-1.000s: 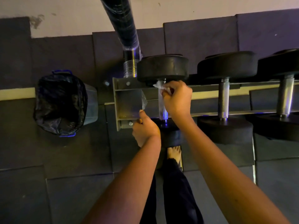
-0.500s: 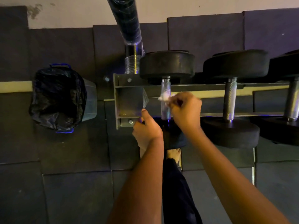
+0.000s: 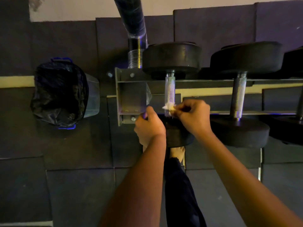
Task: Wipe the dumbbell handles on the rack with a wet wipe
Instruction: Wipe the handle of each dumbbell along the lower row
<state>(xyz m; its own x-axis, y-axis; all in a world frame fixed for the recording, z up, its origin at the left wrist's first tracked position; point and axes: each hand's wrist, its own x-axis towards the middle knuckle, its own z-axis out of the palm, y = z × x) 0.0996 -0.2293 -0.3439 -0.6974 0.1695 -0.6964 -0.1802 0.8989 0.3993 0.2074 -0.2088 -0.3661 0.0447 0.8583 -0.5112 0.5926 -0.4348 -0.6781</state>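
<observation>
Now | your right hand point(image 3: 193, 117) pinches the crumpled white wet wipe point(image 3: 168, 106) against the near end of the leftmost knurled steel dumbbell handle point(image 3: 170, 90) | your left hand point(image 3: 149, 126) braces on the grey metal rack point(image 3: 131, 95) left of that handle; I cannot tell whether its fingers grip | wrap the wipe round and twist as you stroke | earlier, the wipe was at the handle's far end

wet wipe point(image 3: 168, 106): small white crumpled wad, pinched at the tips of my right fingers point(image 3: 182, 110), pressed on the near end of the first handle point(image 3: 170, 89). Knurled steel, it runs straight away from my fingers across the rack point(image 3: 213, 82) rails. second handle point(image 3: 238, 95), same type, sits right of my fingers.
</observation>
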